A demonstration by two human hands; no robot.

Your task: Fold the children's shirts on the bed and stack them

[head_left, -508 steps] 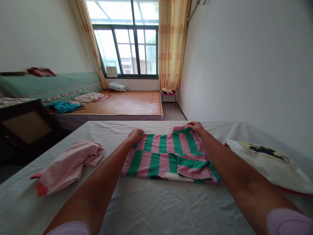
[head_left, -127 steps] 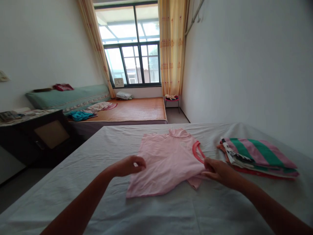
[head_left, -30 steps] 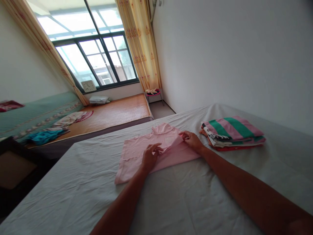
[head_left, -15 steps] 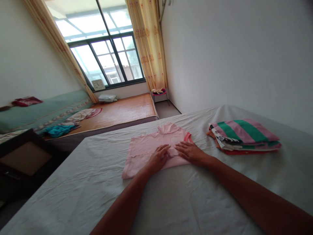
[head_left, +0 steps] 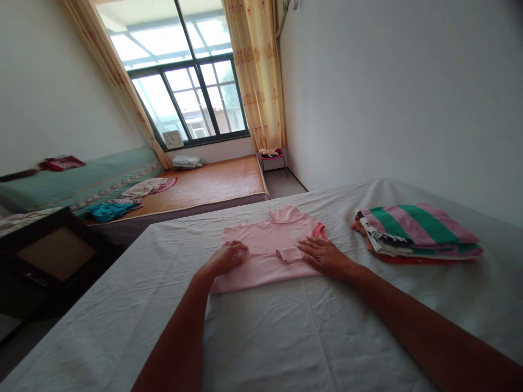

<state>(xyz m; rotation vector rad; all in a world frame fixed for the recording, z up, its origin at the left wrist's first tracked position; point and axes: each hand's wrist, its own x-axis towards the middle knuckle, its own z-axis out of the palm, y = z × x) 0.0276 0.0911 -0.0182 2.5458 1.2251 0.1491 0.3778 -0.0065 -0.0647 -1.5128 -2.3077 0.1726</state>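
Note:
A pink shirt (head_left: 257, 275) lies spread on the white sheet, its lower side folded inward and a short sleeve laid over the fold. Its ruffled sleeve edge points away from me, and the coral neckband is at the right. My left hand (head_left: 229, 258) rests on the shirt's left part, fingers stretched to the right and slightly bent. Near the neckband my right hand (head_left: 326, 257) lies flat on the fabric, fingers apart. Neither hand visibly grips anything.
To the right sits a stack of folded clothes (head_left: 425, 224), a green and pink striped one on top. The white sheet (head_left: 261, 337) covers the surface before me. Beyond are a low bed (head_left: 212, 182), a dark cabinet (head_left: 57, 256) and a small stool (head_left: 273, 155).
My left hand has slid left across the shirt, away from my right hand, uncovering the folded sleeve. My right hand stays near the neckband. The view has shifted slightly.

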